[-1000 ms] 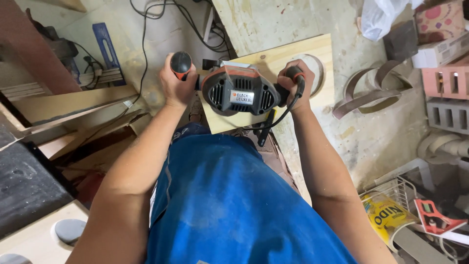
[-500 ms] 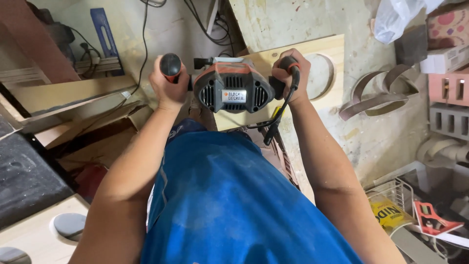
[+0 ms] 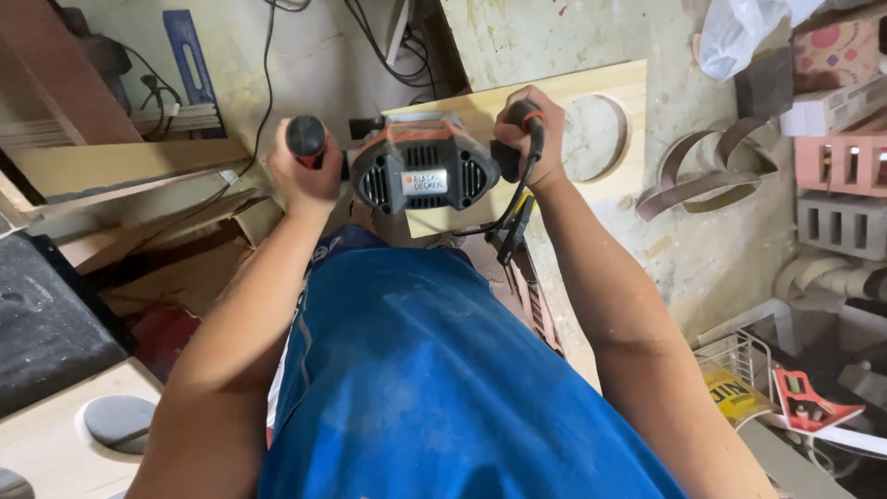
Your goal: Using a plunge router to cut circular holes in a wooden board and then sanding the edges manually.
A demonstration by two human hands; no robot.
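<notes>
Both hands' fingers wrap the router (image 3: 420,166) handles, left hand (image 3: 305,171) and right hand (image 3: 528,139) flanking it.

Both sides of the router (image 3: 423,166) were taken up, the left hand (image 3: 303,171) and right hand (image 3: 528,139) closed on its handles. Stacked wood offcuts (image 3: 120,176) crowded the left; the pale board (image 3: 591,129) beyond the right hand lay bare around its round cutout (image 3: 591,139).

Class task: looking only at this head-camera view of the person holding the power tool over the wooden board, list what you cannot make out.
Head view:
- Cutting bit under the router: hidden by its own body.
- Contact between router and wooden board: hidden by the tool.
- Left hand and right hand: fingers wrap the handles, palms unseen.
- Legs and feet: hidden by the blue shirt.
- Wire basket contents: too small to tell.
</notes>
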